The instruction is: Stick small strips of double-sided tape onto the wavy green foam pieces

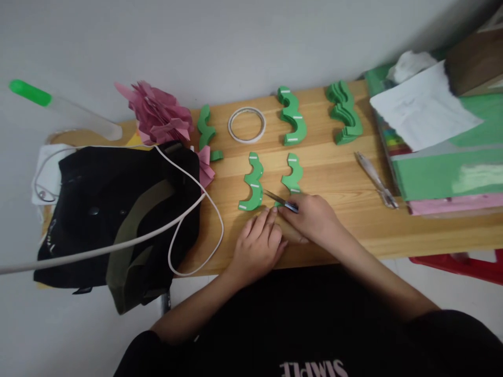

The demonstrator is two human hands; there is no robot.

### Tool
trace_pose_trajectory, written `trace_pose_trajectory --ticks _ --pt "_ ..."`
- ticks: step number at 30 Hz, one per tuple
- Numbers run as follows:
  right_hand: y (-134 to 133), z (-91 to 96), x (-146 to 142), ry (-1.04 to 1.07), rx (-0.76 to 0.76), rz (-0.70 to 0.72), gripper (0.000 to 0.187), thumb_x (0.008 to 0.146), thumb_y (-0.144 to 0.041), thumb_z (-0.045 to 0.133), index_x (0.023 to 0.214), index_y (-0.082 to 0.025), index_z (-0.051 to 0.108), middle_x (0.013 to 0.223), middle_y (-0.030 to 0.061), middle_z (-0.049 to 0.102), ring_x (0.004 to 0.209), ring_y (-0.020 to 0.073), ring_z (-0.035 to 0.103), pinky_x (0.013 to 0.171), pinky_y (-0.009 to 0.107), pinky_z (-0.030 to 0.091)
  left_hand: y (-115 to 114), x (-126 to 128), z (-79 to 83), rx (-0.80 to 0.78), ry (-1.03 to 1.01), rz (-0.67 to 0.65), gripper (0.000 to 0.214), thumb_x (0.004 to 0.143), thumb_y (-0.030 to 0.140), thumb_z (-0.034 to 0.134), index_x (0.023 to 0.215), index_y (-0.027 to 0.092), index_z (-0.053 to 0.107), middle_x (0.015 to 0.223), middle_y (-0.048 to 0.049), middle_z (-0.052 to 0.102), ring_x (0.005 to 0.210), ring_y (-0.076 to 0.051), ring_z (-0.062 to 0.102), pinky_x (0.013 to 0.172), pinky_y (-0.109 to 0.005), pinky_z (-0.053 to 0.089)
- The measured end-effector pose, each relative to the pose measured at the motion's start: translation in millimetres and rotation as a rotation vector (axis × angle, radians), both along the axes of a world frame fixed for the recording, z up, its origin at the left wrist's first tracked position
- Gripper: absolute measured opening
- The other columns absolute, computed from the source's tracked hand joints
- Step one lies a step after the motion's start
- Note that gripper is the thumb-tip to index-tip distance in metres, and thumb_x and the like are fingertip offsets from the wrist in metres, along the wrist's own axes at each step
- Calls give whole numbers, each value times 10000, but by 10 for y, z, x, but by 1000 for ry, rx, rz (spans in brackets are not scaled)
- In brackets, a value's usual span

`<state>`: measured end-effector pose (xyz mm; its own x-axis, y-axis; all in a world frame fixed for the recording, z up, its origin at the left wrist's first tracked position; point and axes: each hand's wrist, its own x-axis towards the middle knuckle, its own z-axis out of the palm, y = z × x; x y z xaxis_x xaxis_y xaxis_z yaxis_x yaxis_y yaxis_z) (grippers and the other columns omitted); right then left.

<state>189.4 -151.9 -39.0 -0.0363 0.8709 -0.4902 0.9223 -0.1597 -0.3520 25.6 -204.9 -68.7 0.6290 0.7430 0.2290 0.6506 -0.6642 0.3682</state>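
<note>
My right hand (pixel 314 220) is closed round a pair of scissors (pixel 280 201) whose blades point left toward a wavy green paper piece (pixel 252 182) with white tape tabs. A second wavy green piece (pixel 293 175) lies just above that hand. My left hand (pixel 257 246) rests on the wooden table (pixel 353 209) beside the right one, fingers bent and pressed together at the scissors' tip; what they pinch is too small to see.
A tape roll (pixel 247 124), more green wavy stacks (pixel 291 116) (pixel 344 112) and pink paper flowers (pixel 159 112) lie at the back. A black bag (pixel 113 209) with a white cable (pixel 188 209) fills the left. Paper sheets (pixel 440 141) are stacked right, near a clear pen (pixel 375 179).
</note>
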Motion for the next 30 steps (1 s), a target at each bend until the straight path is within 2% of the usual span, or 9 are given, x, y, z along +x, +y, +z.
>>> trace_pose_trajectory --ticks 4,7,11,13,18,21,26,28,30 --pt "22 3 95 13 27 -10 263 785 -421 637 634 -206 633 639 67 653 588 192 562 505 279 274 9 13 -5 -6 -8 -6 237 899 280 533 1081 132 568 1267 -230 618 1188 -375 572 893 -490 468" --pt "-15 -15 215 96 36 -27 201 775 -359 640 643 -206 630 644 45 639 582 175 535 528 279 289 -2 11 -20 -64 -33 15 221 900 271 530 1074 144 578 1281 -217 612 1213 -377 549 899 -504 472" --pt "-108 10 391 275 19 -87 264 777 -356 625 573 -202 559 557 1 559 538 143 477 535 274 303 -22 -3 21 -200 -212 85 163 881 226 546 1022 158 591 1331 -197 573 1250 -345 515 964 -507 444" --pt "-163 49 451 422 56 -139 305 795 -395 587 563 -201 545 537 -12 524 529 133 459 526 268 312 -12 3 80 -386 -423 115 186 868 201 563 1050 172 584 1348 -169 561 1255 -306 514 1010 -491 413" --pt "-292 165 440 772 95 -322 309 787 -457 558 622 -196 567 461 -58 424 426 96 364 445 248 292 116 76 256 -1185 -1158 121 368 820 276 596 1180 201 602 1347 -114 575 1286 -292 489 987 -418 416" --pt "-351 210 382 909 32 -428 309 784 -476 569 675 -187 576 427 -76 412 358 81 326 394 238 275 197 125 329 -1410 -1358 157 407 777 322 616 1152 169 657 1354 -118 573 1302 -302 463 1005 -392 387" --pt "-360 120 410 923 124 -557 317 767 -492 587 772 -176 614 432 -84 406 344 80 323 357 229 255 214 163 356 -1464 -1332 192 339 778 320 627 1077 165 666 1199 -122 666 1131 -268 592 907 -365 433" --pt "-321 28 464 850 218 -605 299 747 -463 596 820 -175 626 453 -81 422 362 85 349 366 228 268 201 159 337 -1370 -1228 231 280 785 297 635 1034 169 638 1061 -104 710 973 -232 653 850 -360 457" --pt "-261 -59 509 791 243 -638 283 725 -439 599 819 -173 623 454 -76 436 369 90 368 370 231 274 190 150 303 -1179 -1057 291 242 807 265 621 1029 174 594 961 -78 716 856 -197 664 823 -359 474"
